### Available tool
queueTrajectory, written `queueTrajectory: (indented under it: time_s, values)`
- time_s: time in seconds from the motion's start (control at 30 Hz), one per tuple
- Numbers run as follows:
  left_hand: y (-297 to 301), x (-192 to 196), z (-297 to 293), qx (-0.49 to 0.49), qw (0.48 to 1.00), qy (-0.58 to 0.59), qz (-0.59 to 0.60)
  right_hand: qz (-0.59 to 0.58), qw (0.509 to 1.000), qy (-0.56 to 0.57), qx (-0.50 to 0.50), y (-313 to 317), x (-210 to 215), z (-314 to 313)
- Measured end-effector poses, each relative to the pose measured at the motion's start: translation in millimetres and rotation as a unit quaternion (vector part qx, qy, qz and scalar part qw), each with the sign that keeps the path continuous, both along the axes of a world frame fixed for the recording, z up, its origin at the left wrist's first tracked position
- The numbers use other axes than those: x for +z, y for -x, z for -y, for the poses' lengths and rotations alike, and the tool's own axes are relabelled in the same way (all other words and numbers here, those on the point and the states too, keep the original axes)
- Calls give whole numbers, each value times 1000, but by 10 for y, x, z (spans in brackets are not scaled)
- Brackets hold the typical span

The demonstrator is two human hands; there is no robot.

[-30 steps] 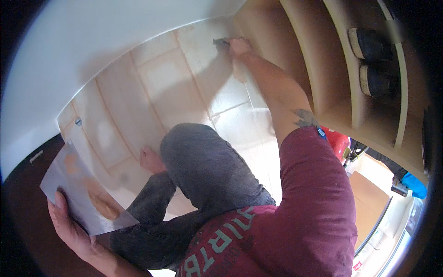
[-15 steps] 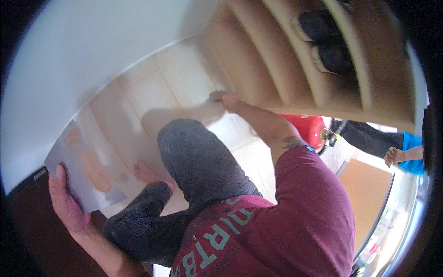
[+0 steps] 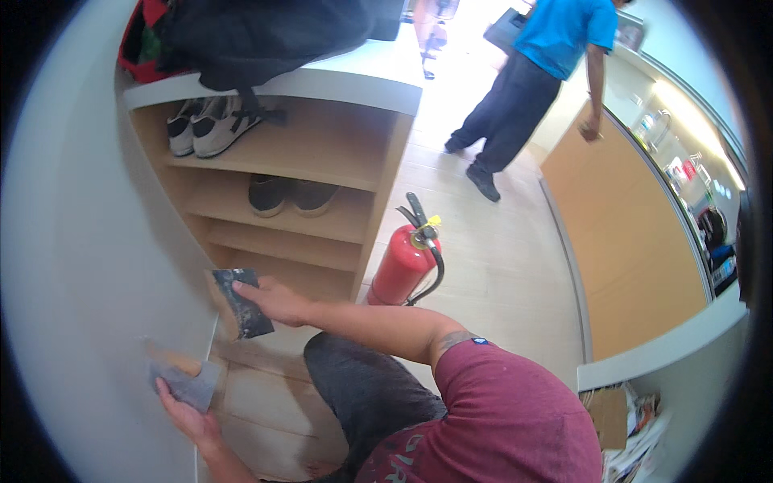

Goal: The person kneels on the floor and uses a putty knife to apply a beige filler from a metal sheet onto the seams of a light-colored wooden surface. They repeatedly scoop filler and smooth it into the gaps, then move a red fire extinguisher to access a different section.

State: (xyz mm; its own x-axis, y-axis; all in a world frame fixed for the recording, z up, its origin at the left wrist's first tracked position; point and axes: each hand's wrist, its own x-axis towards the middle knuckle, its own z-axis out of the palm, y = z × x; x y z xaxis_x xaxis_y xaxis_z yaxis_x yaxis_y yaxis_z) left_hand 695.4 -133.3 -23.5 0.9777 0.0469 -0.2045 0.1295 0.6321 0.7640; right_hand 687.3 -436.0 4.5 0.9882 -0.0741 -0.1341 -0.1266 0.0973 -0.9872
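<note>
My left hand is low beside the white wall and grips a flat grey plate by its near edge. A tan patch shows along that plate's far side; I cannot tell what it is. Higher up, in front of the shoe shelves, my right hand is closed on a dark, pale-spattered rectangular plate. This one has a tan strip along its wall-facing side. The two plates are apart, and the thumb of each hand presses on its plate's face.
Shoes stand in the wooden shelf unit, with a black bag on top. A red fire extinguisher stands beyond my right forearm. Farther off, a person in a blue shirt walks beside a cabinet.
My view has swung up toward the room. My right hand has come up from the floor beside the shelves with the dark plate; my left hand still holds the grey plate.
</note>
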Motion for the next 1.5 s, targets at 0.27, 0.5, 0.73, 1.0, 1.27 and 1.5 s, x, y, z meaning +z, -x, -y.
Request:
queueTrajectory:
  time_s: [0.27,0.5,0.73,1.0,1.27,1.5]
  values:
    - [-307,-195,782,-24,997,-58,43,158,976,151,24,499,259,-300]
    - [-392,-211,773,-86,996,-5,33,-17,966,258,31,815,740,-361]
    - [-515,-185,889,-94,992,11,84,219,887,407,-21,940,665,-516]
    - [-234,-36,724,-461,879,119,-40,-43,972,228,-50,671,807,138]
    - [-728,280,472,-303,926,225,7,-91,924,372,14,298,877,-157]
    - [-755,-145,643,-34,991,88,92,-29,927,-279,-249,138,144,-496]
